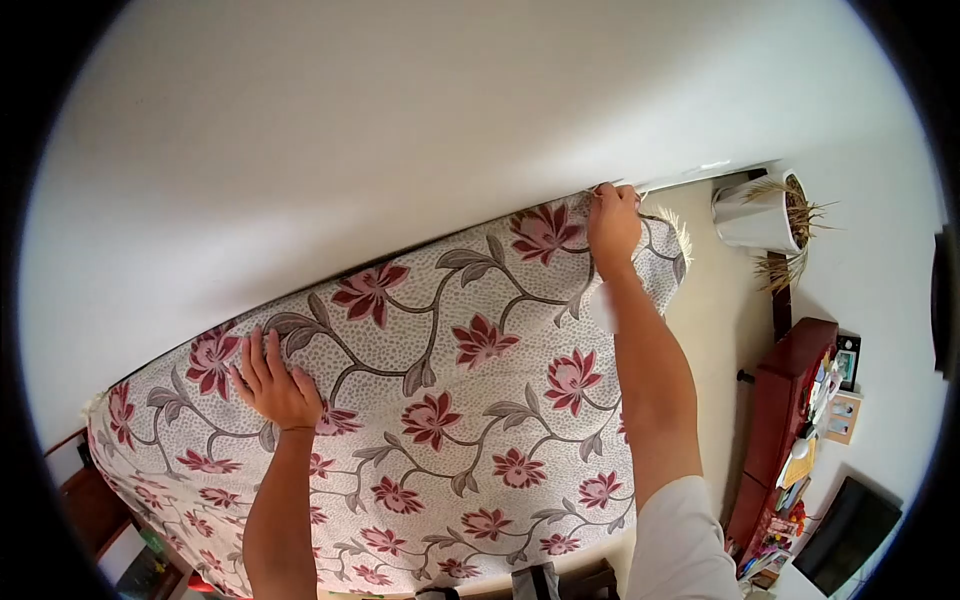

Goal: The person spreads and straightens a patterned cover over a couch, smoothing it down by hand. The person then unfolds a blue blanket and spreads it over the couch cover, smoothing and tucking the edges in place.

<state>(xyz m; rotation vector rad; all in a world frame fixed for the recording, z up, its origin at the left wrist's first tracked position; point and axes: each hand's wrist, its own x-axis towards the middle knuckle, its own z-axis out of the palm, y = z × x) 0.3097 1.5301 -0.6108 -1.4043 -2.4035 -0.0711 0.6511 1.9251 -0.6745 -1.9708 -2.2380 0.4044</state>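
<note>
A cream cloth with red flowers and grey leaves lies spread over a large piece of furniture against the white wall. My left hand rests flat on the cloth at the left, its fingers spread and pointing toward the wall. Up at the cloth's far right edge, my right hand has its fingers curled round the fabric beside the wall. Pale fringe hangs at the cloth's right end, just right of that hand.
The white wall runs along the far side. A white pot with a dry plant stands at the right. Below it are a red cabinet with many small items and a dark screen. Wooden furniture shows at lower left.
</note>
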